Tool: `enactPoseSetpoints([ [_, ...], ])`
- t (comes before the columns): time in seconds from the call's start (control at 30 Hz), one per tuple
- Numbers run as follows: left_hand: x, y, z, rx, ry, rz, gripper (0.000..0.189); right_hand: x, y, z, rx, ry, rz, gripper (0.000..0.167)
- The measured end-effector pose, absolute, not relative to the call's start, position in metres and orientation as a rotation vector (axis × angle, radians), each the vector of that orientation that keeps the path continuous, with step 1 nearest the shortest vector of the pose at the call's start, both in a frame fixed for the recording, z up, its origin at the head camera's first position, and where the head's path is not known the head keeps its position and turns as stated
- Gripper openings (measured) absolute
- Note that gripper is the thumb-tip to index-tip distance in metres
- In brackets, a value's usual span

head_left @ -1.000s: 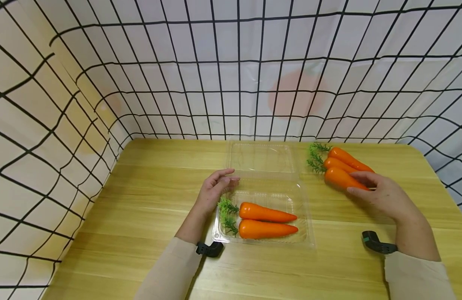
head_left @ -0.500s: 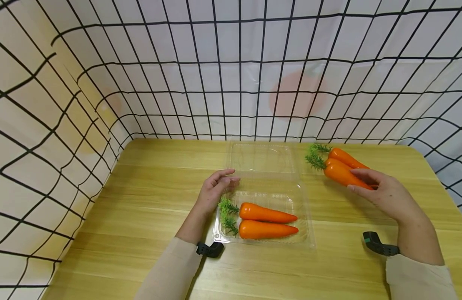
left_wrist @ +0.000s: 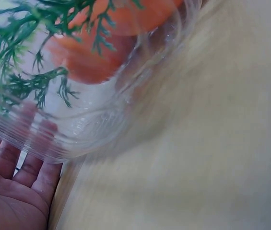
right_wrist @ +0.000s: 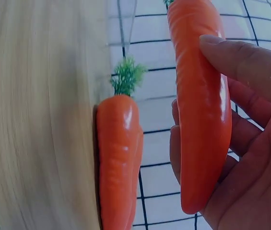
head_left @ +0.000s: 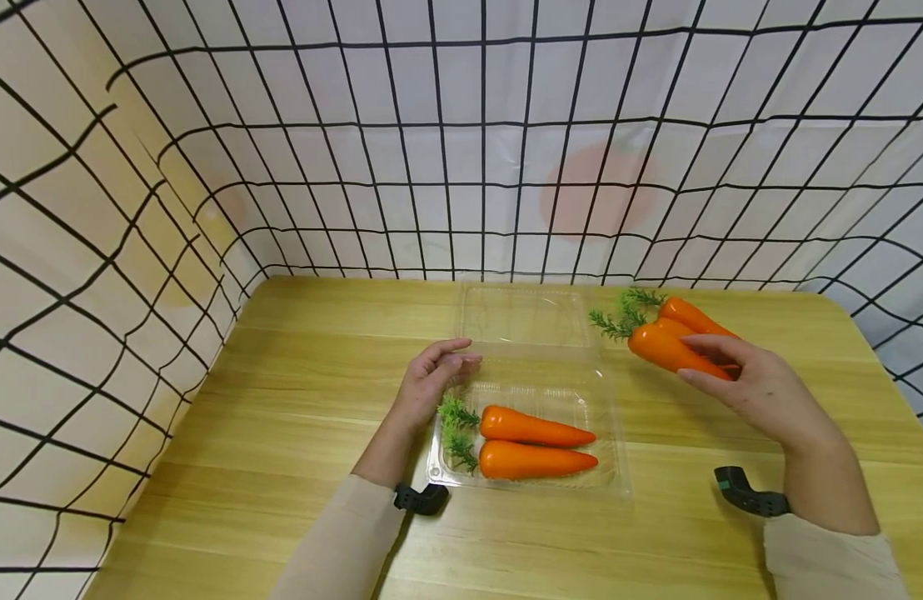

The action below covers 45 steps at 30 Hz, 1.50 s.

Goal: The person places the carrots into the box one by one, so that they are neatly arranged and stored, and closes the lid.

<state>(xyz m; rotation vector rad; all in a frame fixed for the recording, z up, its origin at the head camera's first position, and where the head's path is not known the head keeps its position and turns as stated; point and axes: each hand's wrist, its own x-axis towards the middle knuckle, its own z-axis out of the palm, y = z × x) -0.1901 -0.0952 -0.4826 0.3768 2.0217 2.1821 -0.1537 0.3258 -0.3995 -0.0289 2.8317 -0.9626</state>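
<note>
Toward the right of the worktop, the right hand grasps one carrot, thumb along the near side and fingers on the far side; the right wrist view shows a gap between it and the worktop, so it appears to be off the surface. Its long axis runs aslant: leaves to the left and away from the person, tip back toward the palm. From that hand, the clear plastic box lies to the left and nearer the person, mid-worktop, its lid folded flat behind it. Two boxed carrots lie side by side, leaves left and tips right, so the held carrot is turned only somewhat from their direction; the bare strip of the box is on the lid side of them. The right hand is the nearer to the loose carrots, the left hand to the box: it rests at the left edge, fingers loosely extended against the clear wall, with nothing visibly clasped.

Counted: five carrots, being one held, two in the box and two loose just beyond the held one; one box with one lid; two hands, with one black wristband apiece.
</note>
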Motion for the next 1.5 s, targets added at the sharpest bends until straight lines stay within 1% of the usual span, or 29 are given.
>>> enactPoseSetpoints([
  [0.33, -0.19, -0.095, -0.483, 0.372, 2.027, 2.176, 0.039, -0.15, 0.307, -0.395, -0.193, 2.91, -0.993, 0.052],
  [0.5, -0.19, -0.094, -0.482, 0.361, 2.019, 2.193, 0.039, -0.148, 0.298, -0.391, -0.235, 2.922, -1.02, 0.049],
  [0.8, -0.189, -0.094, -0.482, 0.314, 2.025, 2.185, 0.038, -0.145, 0.281, -0.383, -0.293, 2.884, -1.084, 0.048],
  [1.03, -0.189, -0.095, -0.483, 0.336, 2.001, 2.195, 0.038, -0.148, 0.264, -0.378, -0.383, 2.8, -1.106, 0.05],
  [1.5, -0.189, -0.095, -0.482, 0.294, 2.02, 2.167, 0.038, -0.152, 0.23, -0.37, -0.531, 2.77, -1.028, 0.047],
])
